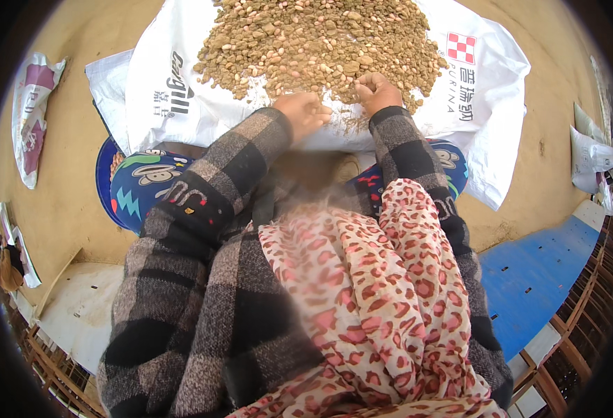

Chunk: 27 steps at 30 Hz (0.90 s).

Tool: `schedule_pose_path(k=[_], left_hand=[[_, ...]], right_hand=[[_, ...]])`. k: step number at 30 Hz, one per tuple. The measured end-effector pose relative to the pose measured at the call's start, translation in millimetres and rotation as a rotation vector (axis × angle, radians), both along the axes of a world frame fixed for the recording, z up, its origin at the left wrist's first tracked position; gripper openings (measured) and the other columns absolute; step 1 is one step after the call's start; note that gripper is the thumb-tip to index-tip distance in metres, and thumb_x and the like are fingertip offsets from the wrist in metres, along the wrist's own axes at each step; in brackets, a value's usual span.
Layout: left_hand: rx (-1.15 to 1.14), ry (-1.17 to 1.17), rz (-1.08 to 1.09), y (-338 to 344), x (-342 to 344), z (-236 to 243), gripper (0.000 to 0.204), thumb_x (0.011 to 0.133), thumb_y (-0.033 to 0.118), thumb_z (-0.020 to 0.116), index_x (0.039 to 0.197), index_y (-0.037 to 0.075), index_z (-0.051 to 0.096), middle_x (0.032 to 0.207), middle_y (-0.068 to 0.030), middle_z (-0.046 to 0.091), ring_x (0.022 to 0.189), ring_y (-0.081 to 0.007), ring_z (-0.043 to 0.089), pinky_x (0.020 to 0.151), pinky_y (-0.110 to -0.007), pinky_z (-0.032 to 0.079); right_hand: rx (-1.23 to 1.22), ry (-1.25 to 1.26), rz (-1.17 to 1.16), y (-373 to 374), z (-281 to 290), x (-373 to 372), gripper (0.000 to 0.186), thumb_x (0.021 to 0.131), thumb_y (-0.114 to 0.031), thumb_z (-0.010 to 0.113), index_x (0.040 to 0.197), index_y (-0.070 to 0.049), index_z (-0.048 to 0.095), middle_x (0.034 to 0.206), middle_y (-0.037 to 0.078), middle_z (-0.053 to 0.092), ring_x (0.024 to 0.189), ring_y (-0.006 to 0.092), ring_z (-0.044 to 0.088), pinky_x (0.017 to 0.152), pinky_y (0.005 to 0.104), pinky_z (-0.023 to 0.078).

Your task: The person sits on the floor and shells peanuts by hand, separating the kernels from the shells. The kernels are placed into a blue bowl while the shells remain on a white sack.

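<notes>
A wide pile of brown clods mixed with pinkish peanuts (306, 49) lies spread on a white woven sack (153, 90). At the pile's near edge, my right hand (379, 96) has its thumb and fingers pinched together against the clods. What the pinch holds, if anything, is too small to tell. My left hand (303, 115) is a little nearer to me, over the sack just short of the pile. Its fingers are curled in, and I cannot make out anything between them.
Partly hidden beside my left leg stands a blue basin (104, 182) with some peanuts inside. A white and purple sack (33, 118) lies on the ground at far left, another white sack (588, 160) at far right. A blue panel (540, 268) is at lower right.
</notes>
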<state>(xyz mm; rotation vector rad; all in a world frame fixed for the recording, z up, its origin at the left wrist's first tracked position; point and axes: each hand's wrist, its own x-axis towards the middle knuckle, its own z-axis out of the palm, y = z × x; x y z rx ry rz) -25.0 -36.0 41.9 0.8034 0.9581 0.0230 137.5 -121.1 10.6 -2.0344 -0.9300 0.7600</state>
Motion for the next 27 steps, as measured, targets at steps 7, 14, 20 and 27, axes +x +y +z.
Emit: schedule_pose_path(k=[7,14,20,27], left_hand=[[-0.345,-0.092,0.240,-6,17,5,0.028,0.092,0.027,0.040,0.093,0.002,0.051,0.073,-0.0029,0.055,0.054,-0.0092,0.047,0.056,-0.023,0.052],[0.137,0.015,-0.030,4,17,-2,0.018,0.090,0.024,0.045,0.090,0.006,0.050,0.063,0.0023,0.046,0.049,-0.0042,0.037,0.039,-0.019,0.032],[1.116,0.230,-0.442,22,48,10,0.029,0.085,0.022,0.051,0.109,0.005,0.050,0.089,-0.0141,0.062,0.081,-0.0228,0.060,0.073,-0.035,0.046],[1.256,0.527,-0.915,37,87,14,0.023,0.087,0.021,0.044,0.103,0.005,0.049,0.094,-0.0211,0.059,0.091,-0.0327,0.058,0.077,-0.043,0.045]], right_hand=[[-0.010,-0.275,0.132,-17,37,-3,0.019,0.078,-0.016,0.063,0.091,-0.005,0.058,0.074,0.007,0.062,0.064,0.0117,0.058,0.059,0.0259,0.046],[-0.312,-0.472,0.322,-27,12,16,0.019,0.073,-0.022,0.064,0.082,-0.006,0.058,0.072,0.013,0.062,0.072,0.0266,0.060,0.069,0.0365,0.048],[-0.248,-0.459,0.010,-9,16,50,0.015,0.074,-0.019,0.061,0.085,-0.008,0.060,0.077,0.014,0.062,0.077,0.0286,0.060,0.072,0.0388,0.047],[-0.368,-0.565,0.143,11,8,57,0.016,0.077,-0.018,0.060,0.088,-0.007,0.058,0.091,0.019,0.056,0.088,0.0313,0.056,0.077,0.0391,0.044]])
